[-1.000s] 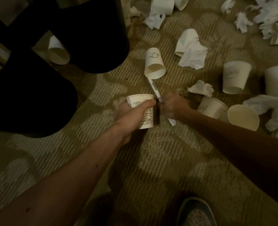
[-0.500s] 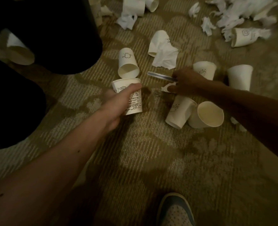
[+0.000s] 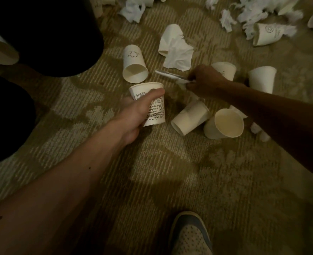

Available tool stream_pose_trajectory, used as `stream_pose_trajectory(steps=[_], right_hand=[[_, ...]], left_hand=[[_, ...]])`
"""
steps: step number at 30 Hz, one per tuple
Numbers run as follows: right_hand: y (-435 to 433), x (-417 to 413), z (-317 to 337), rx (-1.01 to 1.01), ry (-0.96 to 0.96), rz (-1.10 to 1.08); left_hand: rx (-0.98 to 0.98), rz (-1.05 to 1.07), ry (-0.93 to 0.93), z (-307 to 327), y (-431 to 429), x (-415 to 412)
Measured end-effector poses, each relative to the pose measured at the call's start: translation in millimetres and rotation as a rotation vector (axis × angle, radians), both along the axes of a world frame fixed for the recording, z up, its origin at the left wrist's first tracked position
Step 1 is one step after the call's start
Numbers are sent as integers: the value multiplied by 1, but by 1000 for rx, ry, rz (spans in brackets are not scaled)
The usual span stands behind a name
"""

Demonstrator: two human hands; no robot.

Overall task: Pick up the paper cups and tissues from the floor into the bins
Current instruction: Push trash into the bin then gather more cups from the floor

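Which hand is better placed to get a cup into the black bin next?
Left. The left hand grips the printed cup, and the black bin stands on that side. The right hand holds a slim white tool, farther from it.

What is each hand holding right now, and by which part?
The left hand grips the printed paper cup round its side wall, below the rim. The right hand holds a thin white tool by one end; its kind cannot be told.

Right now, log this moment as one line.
left hand: grips printed cup | right hand: holds thin pale tool | carpet: cups, tissues lying loose | black bin: upper left
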State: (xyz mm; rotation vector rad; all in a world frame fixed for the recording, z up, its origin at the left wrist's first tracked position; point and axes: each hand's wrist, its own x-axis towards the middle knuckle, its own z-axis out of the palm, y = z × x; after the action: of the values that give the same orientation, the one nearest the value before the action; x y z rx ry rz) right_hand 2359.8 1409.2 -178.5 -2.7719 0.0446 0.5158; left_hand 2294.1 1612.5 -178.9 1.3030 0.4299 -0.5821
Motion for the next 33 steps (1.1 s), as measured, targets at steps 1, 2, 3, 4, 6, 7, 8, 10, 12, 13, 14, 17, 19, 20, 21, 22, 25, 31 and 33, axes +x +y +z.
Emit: stream_pose_trajectory(steps=[1, 2, 3, 4, 6, 7, 8, 10, 12, 13, 14, 17, 19, 20, 21, 22, 25, 31, 33], right_hand=[[1, -3, 6, 17, -20, 12], [1, -6, 13, 42, -45, 10], [-2, -12, 21, 83, -71, -7], [-8, -18, 29, 142, -98, -34], [-27, -32, 45, 321, -135, -134], [-39, -41, 53, 429, -139, -212], [-52, -51, 59, 534, -136, -299], [-74, -69, 64, 641, -155, -433], [-96, -89, 60, 554, -222, -515], [-106, -100, 56, 466, -254, -553], [-118, -111, 50, 375, -270, -599], [-147, -140, 25, 275, -202, -774], [-155, -149, 7, 276, -143, -860], [-155, -152, -1, 290, -127, -896], [-154, -152, -7, 320, -100, -938], [-153, -151, -14, 368, -58, -982], [-150, -141, -32, 457, 51, -1097], [-139, -115, -55, 248, -55, -1212], [-139, -113, -61, 234, -32, -1214]], left_hand=[[-6, -8, 1, 2, -3, 1], [-8, -14, 2, 4, -7, 2], [-10, -17, 1, 7, -11, 3], [-21, -22, -5, 11, -18, 3], [-77, -51, -29, 18, -33, 3], [-112, -78, -43, 21, -41, 2], [-143, -104, -55, 24, -49, 1], [-196, -137, -56, 31, -64, -1], [-216, -165, -42, 37, -80, -2], [-215, -187, -33, 40, -89, -3], [-218, -213, -26, 42, -97, -5], [-225, -261, -14, 47, -119, -10], [-217, -270, -12, 48, -128, -10], [-214, -274, -14, 49, -131, -9], [-209, -279, -14, 49, -133, -8], [-203, -283, -12, 48, -135, -7], [-185, -285, 7, 44, -138, -7], [-171, -234, 36, 36, -133, -4], [-166, -218, 38, 34, -128, -1]])
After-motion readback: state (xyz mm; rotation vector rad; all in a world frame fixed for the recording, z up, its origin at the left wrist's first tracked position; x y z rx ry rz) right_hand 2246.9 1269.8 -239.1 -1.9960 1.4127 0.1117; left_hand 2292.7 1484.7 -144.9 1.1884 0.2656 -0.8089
